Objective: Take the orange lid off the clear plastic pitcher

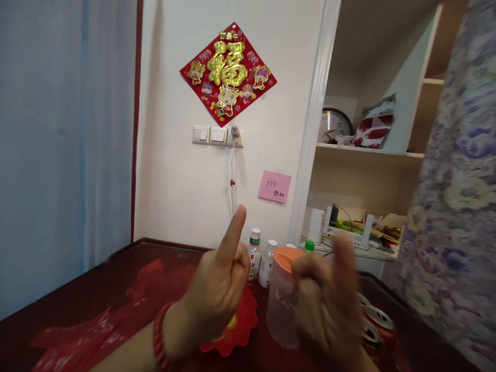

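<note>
Hands raised empty above a dark red table [96,289]: left hand [217,294] mostly curled with one finger pointing up, right hand [329,305] blurred, fingers loosely bent. Clear pitcher [281,305] with orange lid stands between them, cans [377,325] beside it.

A home room: red good-luck decoration [228,73] on the wall, clock [334,125] on cluttered shelves [368,150], dark wooden table [96,289]
</note>
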`<state>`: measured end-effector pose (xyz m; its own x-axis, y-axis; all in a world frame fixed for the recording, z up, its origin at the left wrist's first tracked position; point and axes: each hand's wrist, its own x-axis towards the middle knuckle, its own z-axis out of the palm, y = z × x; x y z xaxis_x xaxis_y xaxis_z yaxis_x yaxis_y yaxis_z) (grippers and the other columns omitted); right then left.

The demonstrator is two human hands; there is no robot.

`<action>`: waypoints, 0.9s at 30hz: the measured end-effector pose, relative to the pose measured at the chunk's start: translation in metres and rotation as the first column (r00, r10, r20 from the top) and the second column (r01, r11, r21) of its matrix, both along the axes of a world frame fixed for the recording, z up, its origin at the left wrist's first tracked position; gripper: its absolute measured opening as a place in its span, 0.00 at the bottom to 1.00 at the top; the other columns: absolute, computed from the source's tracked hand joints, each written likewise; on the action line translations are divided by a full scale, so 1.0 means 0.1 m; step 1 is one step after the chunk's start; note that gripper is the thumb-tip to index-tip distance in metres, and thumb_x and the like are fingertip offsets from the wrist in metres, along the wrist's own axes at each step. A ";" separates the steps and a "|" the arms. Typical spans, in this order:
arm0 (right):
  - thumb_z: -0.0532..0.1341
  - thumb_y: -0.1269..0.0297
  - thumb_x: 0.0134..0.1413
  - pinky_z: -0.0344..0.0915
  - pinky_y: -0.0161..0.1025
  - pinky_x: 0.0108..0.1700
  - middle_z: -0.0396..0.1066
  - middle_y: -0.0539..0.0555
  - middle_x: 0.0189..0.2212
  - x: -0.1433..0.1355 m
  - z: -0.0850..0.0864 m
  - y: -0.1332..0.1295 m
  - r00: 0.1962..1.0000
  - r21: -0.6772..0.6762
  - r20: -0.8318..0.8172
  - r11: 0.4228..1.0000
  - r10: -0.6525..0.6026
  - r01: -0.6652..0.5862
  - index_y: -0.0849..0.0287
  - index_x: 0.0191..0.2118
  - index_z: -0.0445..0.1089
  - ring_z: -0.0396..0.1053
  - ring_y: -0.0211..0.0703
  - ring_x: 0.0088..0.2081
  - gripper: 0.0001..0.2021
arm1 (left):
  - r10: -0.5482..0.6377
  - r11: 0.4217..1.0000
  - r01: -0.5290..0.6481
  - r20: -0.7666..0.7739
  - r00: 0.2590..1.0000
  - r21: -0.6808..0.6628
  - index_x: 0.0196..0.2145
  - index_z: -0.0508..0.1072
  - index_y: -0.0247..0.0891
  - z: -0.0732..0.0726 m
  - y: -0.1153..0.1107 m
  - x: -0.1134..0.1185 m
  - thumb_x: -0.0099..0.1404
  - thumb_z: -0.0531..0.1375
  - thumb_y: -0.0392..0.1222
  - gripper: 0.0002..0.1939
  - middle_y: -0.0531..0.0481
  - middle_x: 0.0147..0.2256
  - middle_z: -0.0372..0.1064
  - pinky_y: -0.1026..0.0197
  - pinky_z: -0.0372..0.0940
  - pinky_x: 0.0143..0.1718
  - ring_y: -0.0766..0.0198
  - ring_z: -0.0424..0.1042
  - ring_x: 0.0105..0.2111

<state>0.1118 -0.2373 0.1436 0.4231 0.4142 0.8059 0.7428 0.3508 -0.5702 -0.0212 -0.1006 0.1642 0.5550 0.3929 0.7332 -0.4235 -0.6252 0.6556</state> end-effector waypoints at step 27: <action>0.51 0.68 0.56 0.57 0.37 0.27 0.57 0.43 0.23 0.27 0.02 0.22 0.964 -0.030 -0.260 0.998 0.050 -0.060 0.42 0.73 0.41 0.54 0.38 0.23 0.40 | -0.101 0.990 0.055 -0.382 0.918 -0.128 0.72 0.25 0.41 -0.03 0.28 0.44 0.57 0.48 0.25 0.52 0.62 0.19 0.60 0.64 0.54 0.26 0.69 0.57 0.20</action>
